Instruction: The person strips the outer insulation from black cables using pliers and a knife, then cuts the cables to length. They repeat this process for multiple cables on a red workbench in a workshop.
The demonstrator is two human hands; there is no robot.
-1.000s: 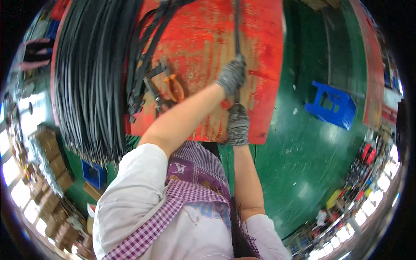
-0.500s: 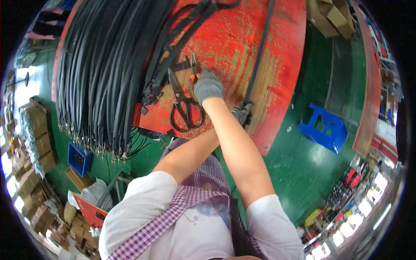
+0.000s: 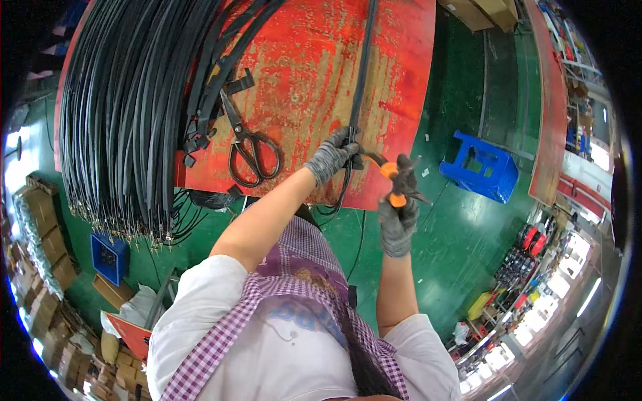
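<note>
Green floor [image 3: 461,247], right hand [image 3: 399,227] past table [image 3: 307,87] edge

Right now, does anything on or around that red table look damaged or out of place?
The red tabletop looks damaged: its paint is worn through in streaks, showing brown. Small black pieces lie left of the scissors, and pale scraps dot the green floor to the right, which looks untidy.
</note>
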